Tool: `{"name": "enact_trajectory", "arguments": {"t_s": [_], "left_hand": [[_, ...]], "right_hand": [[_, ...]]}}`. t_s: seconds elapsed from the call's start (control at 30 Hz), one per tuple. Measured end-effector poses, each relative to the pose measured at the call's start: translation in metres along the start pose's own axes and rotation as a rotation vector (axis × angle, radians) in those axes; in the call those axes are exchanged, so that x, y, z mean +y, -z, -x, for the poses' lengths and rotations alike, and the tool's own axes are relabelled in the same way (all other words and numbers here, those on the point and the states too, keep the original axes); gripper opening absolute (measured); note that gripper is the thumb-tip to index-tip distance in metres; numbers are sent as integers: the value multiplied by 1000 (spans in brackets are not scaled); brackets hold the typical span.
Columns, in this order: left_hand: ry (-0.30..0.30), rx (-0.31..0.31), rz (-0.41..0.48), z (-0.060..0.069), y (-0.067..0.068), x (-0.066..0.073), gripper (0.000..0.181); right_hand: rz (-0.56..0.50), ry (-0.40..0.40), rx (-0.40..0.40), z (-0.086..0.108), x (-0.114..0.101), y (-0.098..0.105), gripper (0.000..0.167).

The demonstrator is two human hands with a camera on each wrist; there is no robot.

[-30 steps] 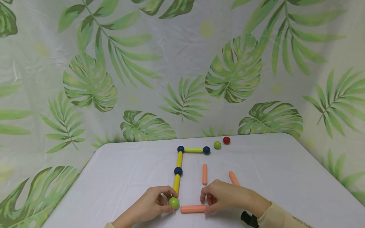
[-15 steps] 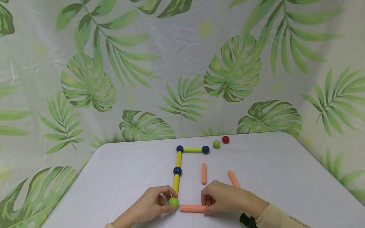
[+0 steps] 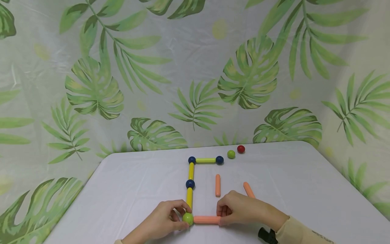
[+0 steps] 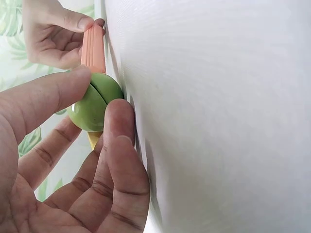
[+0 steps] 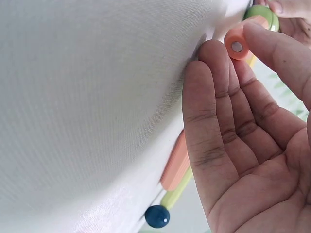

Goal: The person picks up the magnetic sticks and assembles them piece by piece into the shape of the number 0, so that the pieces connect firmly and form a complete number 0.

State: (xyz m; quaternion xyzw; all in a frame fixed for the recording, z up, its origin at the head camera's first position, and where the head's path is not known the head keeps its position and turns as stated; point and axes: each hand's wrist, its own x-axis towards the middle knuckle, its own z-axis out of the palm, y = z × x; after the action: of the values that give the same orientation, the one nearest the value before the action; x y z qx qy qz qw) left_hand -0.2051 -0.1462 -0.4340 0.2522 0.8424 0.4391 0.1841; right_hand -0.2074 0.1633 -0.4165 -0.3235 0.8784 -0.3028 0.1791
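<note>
My left hand [image 3: 167, 217] pinches a green ball [image 3: 188, 219] between thumb and fingers. In the left wrist view a seam runs across this green ball [image 4: 95, 104]. My right hand [image 3: 242, 208] pinches the right end of an orange rod [image 3: 206, 220]. The rod's other end touches the green ball. A small metal disc shows in the rod's near end face [image 5: 236, 46] in the right wrist view. From the green ball a yellow rod [image 3: 189, 197] runs back to a dark blue ball [image 3: 190, 184]. Another yellow rod [image 3: 191, 171] continues to a second dark blue ball [image 3: 192, 160].
A yellow-green rod [image 3: 205, 160] joins that corner to another dark blue ball [image 3: 219, 160]. Loose green [image 3: 231, 154] and red balls [image 3: 241, 149] lie at the back. Two orange rods [image 3: 217, 185] lie apart, one partly behind the right arm. A black object [image 3: 267, 235] shows by the right sleeve.
The orange rod and the green ball have come together; a small gap stood between them before. The ball shifted slightly right. The yellow rods moved a little with it.
</note>
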Motion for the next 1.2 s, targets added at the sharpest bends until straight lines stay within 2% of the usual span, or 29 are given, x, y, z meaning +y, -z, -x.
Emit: {"name": "enact_trajectory", "arguments": {"t_s": [0.17, 0.83, 1.03, 1.2], "left_hand": [[19, 7, -5, 0, -3, 2, 29], [11, 42, -3, 1, -8, 4, 29], [11, 48, 3, 1, -8, 3, 29], [7, 47, 10, 1, -8, 3, 30]], "right_hand": [[-18, 5, 2, 1, 1, 1, 14], [-68, -55, -19, 2, 3, 5, 15], [-87, -26, -22, 3, 3, 9, 13], [-87, -9, 7, 4, 7, 21, 10]]}}
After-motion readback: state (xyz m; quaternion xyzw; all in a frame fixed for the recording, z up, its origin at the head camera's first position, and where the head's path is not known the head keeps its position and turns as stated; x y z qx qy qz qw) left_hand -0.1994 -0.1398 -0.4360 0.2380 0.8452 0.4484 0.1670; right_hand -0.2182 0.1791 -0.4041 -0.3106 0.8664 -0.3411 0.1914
